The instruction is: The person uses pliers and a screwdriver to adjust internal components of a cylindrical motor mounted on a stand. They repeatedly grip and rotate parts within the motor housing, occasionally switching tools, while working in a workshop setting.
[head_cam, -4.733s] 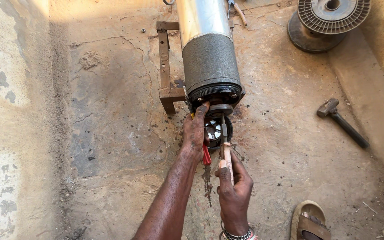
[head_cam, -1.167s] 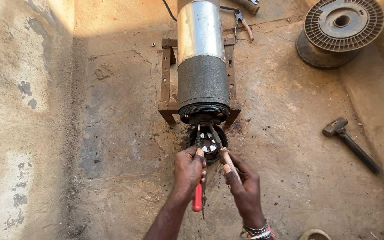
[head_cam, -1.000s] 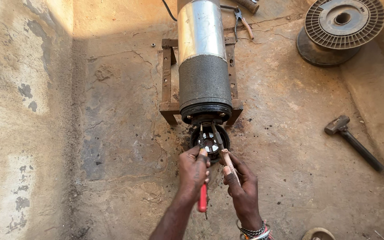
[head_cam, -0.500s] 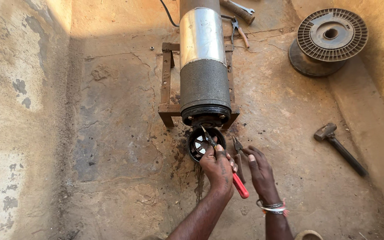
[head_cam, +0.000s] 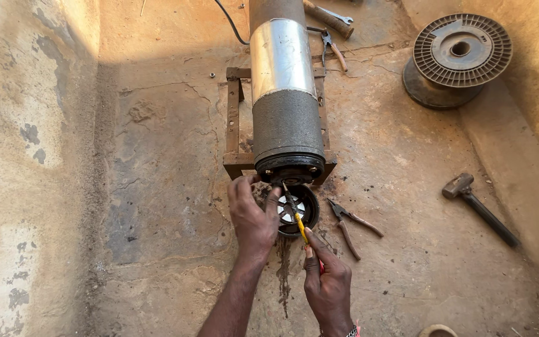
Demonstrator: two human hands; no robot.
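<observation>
A long motor cylinder, shiny metal above and rough dark grey below, lies on a rusty metal frame on the concrete floor. A round black part with a pale centre sits at its near end. My left hand curls around the left side of that part, just under the cylinder's rim. My right hand is closed on a screwdriver with a yellow shank and red handle. Its tip points up into the gap between the black part and the cylinder.
Pliers lie on the floor just right of the black part. A hammer lies further right, and an empty wire spool stands at the back right. More tools lie behind the frame. A stained wall runs along the left.
The red-handled tool has passed from my left hand to my right. My left hand has moved onto the black part's left side, and my right hand has dropped lower, closing on the screwdriver.
</observation>
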